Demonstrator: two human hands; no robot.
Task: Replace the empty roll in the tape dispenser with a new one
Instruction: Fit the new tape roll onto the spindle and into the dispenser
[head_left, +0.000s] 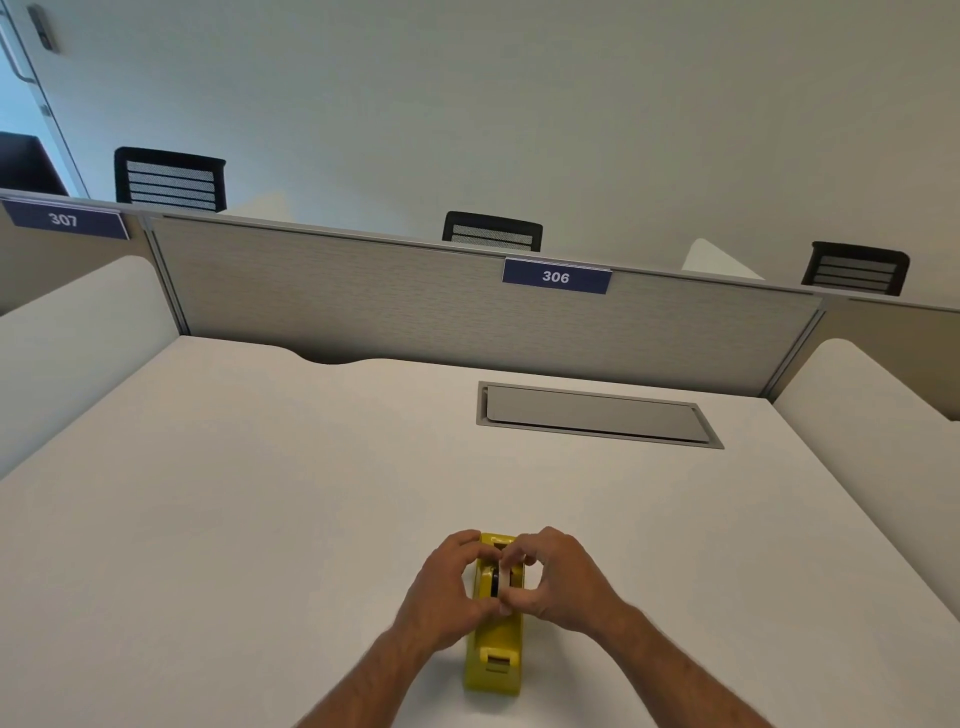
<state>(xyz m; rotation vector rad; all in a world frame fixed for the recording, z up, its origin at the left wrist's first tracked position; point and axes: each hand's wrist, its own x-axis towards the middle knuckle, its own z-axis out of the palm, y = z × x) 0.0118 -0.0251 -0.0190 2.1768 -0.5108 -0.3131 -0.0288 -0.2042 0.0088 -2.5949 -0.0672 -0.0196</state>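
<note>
While both hands pinch roll (503, 579), yellow dispenser (493, 649)

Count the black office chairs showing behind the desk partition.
3. One chair back stands at far left near the 307 sign, one at centre just left of the 306 sign, one at far right. Others may be hidden behind the partition.

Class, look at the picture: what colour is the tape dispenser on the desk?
Yellow. The tape dispenser shows best in the head view, the only one.
</note>
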